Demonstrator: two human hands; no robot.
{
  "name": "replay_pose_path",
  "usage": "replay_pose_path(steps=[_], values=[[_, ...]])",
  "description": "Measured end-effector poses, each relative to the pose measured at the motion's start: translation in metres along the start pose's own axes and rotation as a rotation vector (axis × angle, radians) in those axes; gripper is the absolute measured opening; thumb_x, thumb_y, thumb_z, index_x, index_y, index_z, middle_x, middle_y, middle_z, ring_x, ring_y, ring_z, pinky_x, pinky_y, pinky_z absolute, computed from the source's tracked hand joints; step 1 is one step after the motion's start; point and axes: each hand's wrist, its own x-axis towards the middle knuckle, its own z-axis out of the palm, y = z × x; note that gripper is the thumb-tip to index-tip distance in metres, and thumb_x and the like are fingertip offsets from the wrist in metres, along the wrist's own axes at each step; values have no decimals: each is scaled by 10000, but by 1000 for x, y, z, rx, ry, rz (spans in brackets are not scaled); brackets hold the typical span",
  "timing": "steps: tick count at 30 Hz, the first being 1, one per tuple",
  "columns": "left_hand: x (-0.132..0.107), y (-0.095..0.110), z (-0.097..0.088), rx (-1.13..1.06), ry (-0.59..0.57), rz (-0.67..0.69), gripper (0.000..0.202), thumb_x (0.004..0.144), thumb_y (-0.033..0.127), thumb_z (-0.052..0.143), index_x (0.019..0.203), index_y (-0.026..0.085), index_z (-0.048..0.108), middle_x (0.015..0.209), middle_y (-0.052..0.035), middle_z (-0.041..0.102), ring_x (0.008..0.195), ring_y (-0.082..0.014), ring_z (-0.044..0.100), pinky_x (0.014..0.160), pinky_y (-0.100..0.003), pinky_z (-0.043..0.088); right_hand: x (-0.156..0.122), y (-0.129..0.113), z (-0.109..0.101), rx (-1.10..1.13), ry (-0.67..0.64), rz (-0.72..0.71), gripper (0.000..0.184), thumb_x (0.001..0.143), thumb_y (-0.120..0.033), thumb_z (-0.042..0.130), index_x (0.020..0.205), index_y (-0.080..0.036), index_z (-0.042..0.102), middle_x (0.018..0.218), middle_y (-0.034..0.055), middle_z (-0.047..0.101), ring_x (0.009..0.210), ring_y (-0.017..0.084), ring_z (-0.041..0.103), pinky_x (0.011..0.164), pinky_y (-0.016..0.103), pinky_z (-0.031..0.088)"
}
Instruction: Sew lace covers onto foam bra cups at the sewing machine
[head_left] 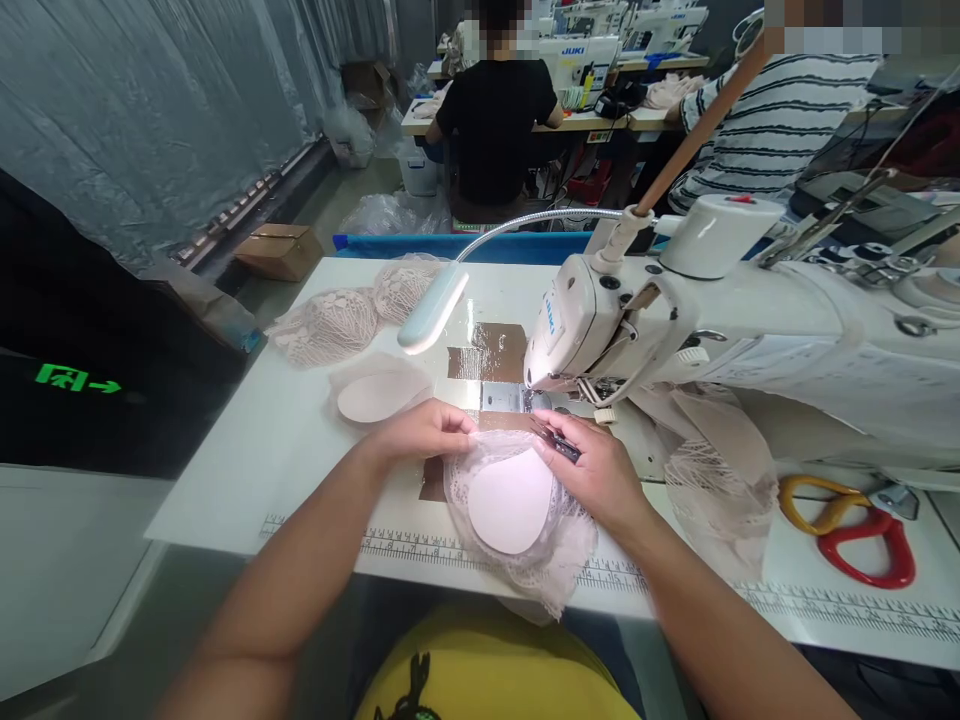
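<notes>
A pale pink lace bra cup point(510, 505) with a smooth padded inside lies at the table's front edge, below the sewing machine's needle area. My left hand point(427, 432) pinches the upper left edge of its lace between thumb and fingers. On the other side, my right hand point(596, 465) is closed around a small dark tool point(559, 440), which looks like thread snips; its thumb rests at the cup's upper right edge. Just beyond the cup is the metal plate point(501, 397) under the presser foot of the white sewing machine point(577, 315). The needle itself is too small to make out.
Another cup piece point(382, 390) and lace cups point(330, 325) lie to the left. A lamp point(435, 308) hangs over the table. Right of the hands are lace fabric point(720, 490) and red-and-yellow-handled scissors point(862, 520). Two people sit at machines ahead.
</notes>
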Motion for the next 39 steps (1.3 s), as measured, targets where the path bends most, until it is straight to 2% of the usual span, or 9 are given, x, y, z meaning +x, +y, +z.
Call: replay_pose_path(steps=[6, 10, 13, 16, 20, 26, 39], values=[[3, 0, 8, -21, 18, 45, 203, 776, 315, 669, 843, 124, 651, 735, -13, 627, 652, -101, 536, 613, -207, 405, -4, -2, 1, -94, 39, -114, 354, 875, -360, 528, 1206, -262, 608, 1066, 44, 682, 930, 215, 648, 793, 318, 528], [3, 2, 12, -74, -38, 79, 269, 825, 371, 625, 831, 106, 673, 706, -33, 635, 668, -120, 565, 660, -233, 441, -8, -3, 2, -141, 76, -188, 392, 895, -406, 507, 1242, -242, 585, 1133, 64, 651, 949, 210, 638, 773, 292, 527], [3, 3, 16, -123, -54, 101, 297, 834, 386, 620, 772, 100, 664, 646, -27, 617, 624, -112, 558, 640, -231, 444, -10, -5, 3, -140, 48, -310, 415, 919, -407, 472, 1264, -201, 575, 994, 78, 680, 860, 202, 639, 718, 296, 516], [5, 2, 19, -151, -35, 90, 297, 808, 391, 655, 790, 95, 666, 675, -33, 618, 627, -112, 555, 606, -222, 437, -10, -8, 7, -111, 12, -377, 395, 921, -358, 479, 1263, -190, 584, 813, 59, 678, 734, 185, 620, 663, 306, 501], [5, 2, 21, -198, -36, 68, 323, 787, 401, 680, 872, 90, 685, 699, -41, 625, 643, -120, 557, 596, -223, 439, -11, -12, 9, -71, 19, -365, 357, 908, -284, 500, 1241, -215, 607, 814, 47, 686, 720, 170, 613, 645, 297, 497], [5, 3, 22, -222, -48, 62, 292, 795, 362, 682, 932, 108, 722, 774, -48, 670, 700, -123, 569, 674, -230, 448, -11, -12, 9, -78, 37, -335, 344, 904, -274, 507, 1221, -215, 625, 780, 35, 681, 680, 158, 604, 618, 285, 490], [4, 6, 25, -203, -14, 49, 301, 792, 385, 681, 883, 101, 726, 782, -58, 666, 718, -129, 554, 684, -238, 440, -12, -10, 12, -107, 61, -368, 343, 904, -254, 517, 1223, -185, 622, 806, 48, 691, 705, 168, 616, 657, 297, 501]])
